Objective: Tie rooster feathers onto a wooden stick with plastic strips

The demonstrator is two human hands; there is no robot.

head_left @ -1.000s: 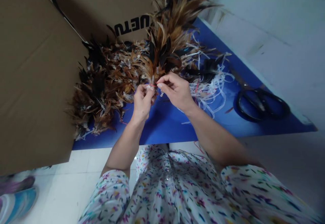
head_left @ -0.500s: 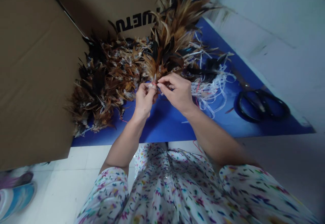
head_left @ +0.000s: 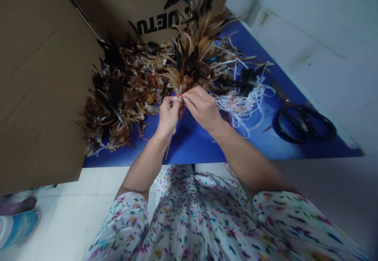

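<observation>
My left hand [head_left: 169, 115] is closed in a pinch around the base of a bunch of brown and black feathers [head_left: 190, 58], which fans out away from me. A bit of red string [head_left: 178, 95] shows at the base of the bunch. My right hand [head_left: 203, 108] is closed too, its thumb and forefinger pinched at that red string, almost touching the left fingertips. Behind and left of the hands lies a heap of brown feather bunches [head_left: 126, 79]. The bunch's lower ends are partly hidden by my fingers.
Large black-handled scissors [head_left: 304, 123] lie at the right on the blue tabletop [head_left: 191, 146]. White plastic strips [head_left: 248, 107] are tangled beside my right hand. Cardboard [head_left: 35, 79] stands at the left and back. A wall [head_left: 325, 48] borders the right side. A blue-and-white container [head_left: 20, 229] stands lower left.
My right hand has shifted slightly left, closer to the left fingers at the red string. The left hand keeps its hold on the feather bunch; a thin stem now shows below it.
</observation>
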